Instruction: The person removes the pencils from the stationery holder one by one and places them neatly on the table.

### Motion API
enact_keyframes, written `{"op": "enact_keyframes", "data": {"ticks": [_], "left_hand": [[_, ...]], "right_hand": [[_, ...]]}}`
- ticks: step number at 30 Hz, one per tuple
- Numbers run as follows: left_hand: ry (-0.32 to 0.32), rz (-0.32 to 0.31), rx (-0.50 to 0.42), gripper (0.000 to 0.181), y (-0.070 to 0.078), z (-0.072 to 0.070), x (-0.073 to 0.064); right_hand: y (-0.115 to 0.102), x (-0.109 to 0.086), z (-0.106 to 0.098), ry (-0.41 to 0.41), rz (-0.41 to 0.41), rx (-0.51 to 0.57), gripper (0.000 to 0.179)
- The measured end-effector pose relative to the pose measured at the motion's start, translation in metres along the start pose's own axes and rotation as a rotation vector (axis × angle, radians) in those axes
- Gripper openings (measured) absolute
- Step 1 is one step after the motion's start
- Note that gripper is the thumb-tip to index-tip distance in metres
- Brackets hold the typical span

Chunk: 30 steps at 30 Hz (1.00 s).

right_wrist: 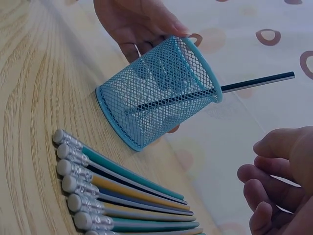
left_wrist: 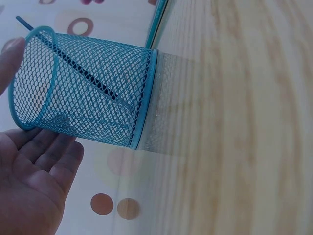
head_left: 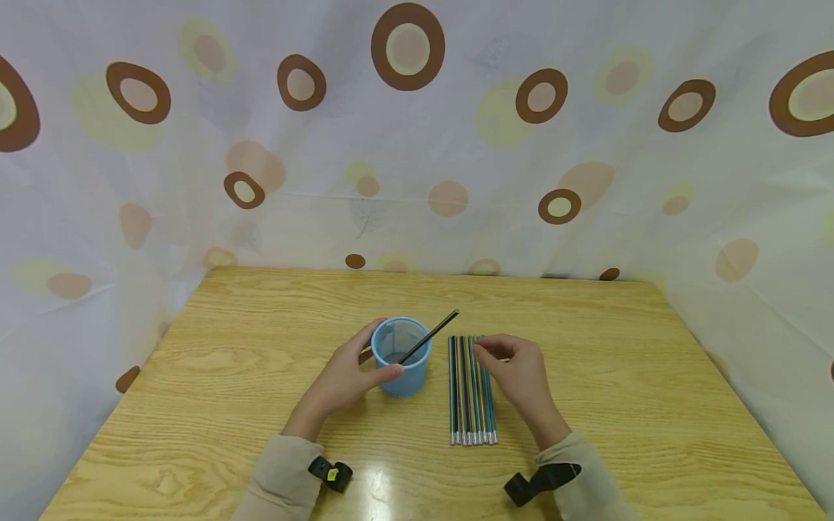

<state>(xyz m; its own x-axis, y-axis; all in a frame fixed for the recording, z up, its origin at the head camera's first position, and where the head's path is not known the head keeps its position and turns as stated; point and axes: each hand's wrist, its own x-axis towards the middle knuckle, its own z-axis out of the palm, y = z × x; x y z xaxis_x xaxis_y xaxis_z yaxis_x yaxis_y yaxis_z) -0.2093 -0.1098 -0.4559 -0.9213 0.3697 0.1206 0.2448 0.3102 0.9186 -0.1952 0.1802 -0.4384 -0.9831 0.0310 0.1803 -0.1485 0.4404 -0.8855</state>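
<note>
My left hand (head_left: pixel 342 376) holds a light blue mesh pencil cup (head_left: pixel 404 380), thumb at the near side of its rim and fingers round the far side. One dark striped pencil (head_left: pixel 435 332) leans inside the cup and sticks out over the rim toward the right. Just right of the cup, several pencils (head_left: pixel 470 398) in green, yellow and dark colours lie side by side, their white erasers (right_wrist: pixel 70 183) toward me. Over the far ends of these pencils is my right hand (head_left: pixel 521 369). Its fingers are loosely bent, and the right wrist view shows nothing held in it.
Everything stands on a light wooden table (head_left: pixel 260 325). A pale curtain (head_left: pixel 449 137) with brown and yellow ovals hangs behind the table and along both sides. Each sleeve carries a black wrist strap, one on the left (head_left: pixel 331 474) and one on the right (head_left: pixel 544 483).
</note>
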Motion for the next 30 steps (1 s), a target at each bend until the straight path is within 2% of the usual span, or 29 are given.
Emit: {"op": "enact_keyframes", "data": {"ticks": [15,30], "left_hand": [[0.002,0.005,-0.03,0.084,0.001,0.0,-0.003],[-0.003,-0.011,-0.037,0.084,0.002,0.0,-0.001]], "right_hand": [[-0.008,0.0,0.01,-0.043,-0.043,0.072,0.021],[-0.02,0.003,0.023,-0.04,-0.057,0.106,0.019]]}}
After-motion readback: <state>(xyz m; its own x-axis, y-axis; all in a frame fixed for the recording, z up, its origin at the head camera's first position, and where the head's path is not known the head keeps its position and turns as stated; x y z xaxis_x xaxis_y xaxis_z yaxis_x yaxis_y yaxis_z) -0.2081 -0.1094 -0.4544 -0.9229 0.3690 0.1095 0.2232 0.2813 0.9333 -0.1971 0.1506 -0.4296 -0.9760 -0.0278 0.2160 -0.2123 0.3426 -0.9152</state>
